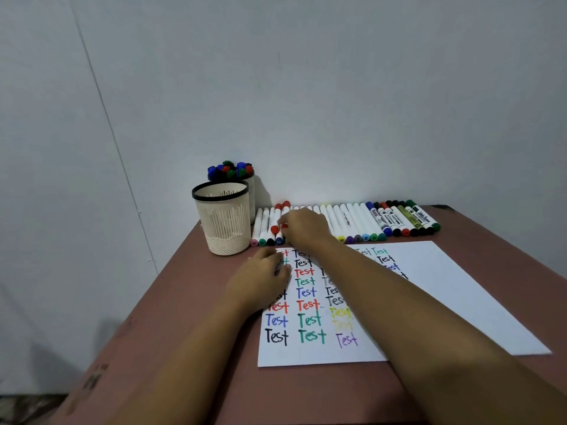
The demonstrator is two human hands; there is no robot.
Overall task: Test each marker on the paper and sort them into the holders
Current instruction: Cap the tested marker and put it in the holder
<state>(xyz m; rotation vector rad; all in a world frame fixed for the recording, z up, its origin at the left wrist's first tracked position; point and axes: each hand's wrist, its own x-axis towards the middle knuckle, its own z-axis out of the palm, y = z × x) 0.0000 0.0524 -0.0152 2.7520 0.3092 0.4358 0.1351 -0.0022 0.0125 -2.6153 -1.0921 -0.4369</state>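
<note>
Right hand at frame centre, grip pinching a red-capped marker in the desk row; left hand flat, fingers spread, steadying the paper; step: picking the next marker; next likely uncap and write; holders centre-left.

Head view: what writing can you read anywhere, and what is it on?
"Test" – handwritten many times in columns on the paper, in black, red, green, blue, yellow and purple; some copies are hidden under the arms.
Printed labels on the marker barrels at the right end of the marker row: too small and blurred to read.
Dark marks on the table near its left edge: not readable.
The two holders show no text.
</note>
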